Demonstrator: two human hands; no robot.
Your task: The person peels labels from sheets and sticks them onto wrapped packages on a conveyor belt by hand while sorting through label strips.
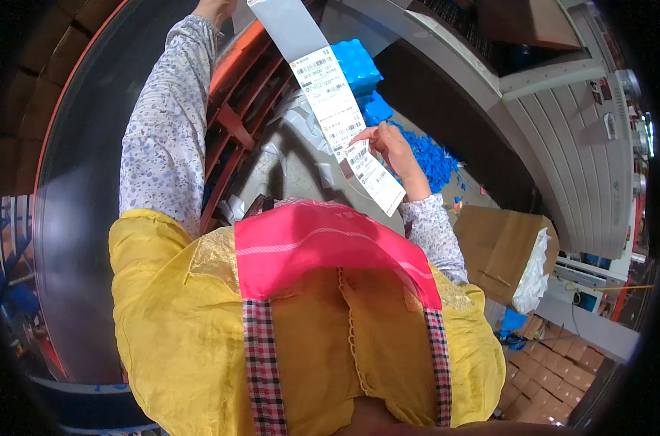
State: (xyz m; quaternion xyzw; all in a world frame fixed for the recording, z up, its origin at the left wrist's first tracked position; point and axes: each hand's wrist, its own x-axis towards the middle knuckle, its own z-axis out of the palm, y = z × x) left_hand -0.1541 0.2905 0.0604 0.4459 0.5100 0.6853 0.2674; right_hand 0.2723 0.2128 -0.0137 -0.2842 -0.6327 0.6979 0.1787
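Note:
A long strip of printed white labels (pixel 319 94) hangs down from the top of the view, its upper part plain grey. Near its lower end, my right hand (pixel 394 151) pinches a label between thumb and bent fingers, and the bottom label slants to the right below them. My left hand (pixel 215 9) is at the top edge, left of the strip; only the part by the wrist shows, and its fingers are out of the frame.
A black conveyor belt (pixel 83 182) runs along the left, beside an orange-red metal frame (pixel 232 123). Blue wrapped packs (pixel 355 67) and blue scraps (pixel 431 163) lie ahead. A cardboard box (pixel 493 247) with white plastic stands right; paper scraps litter the floor (pixel 272 182).

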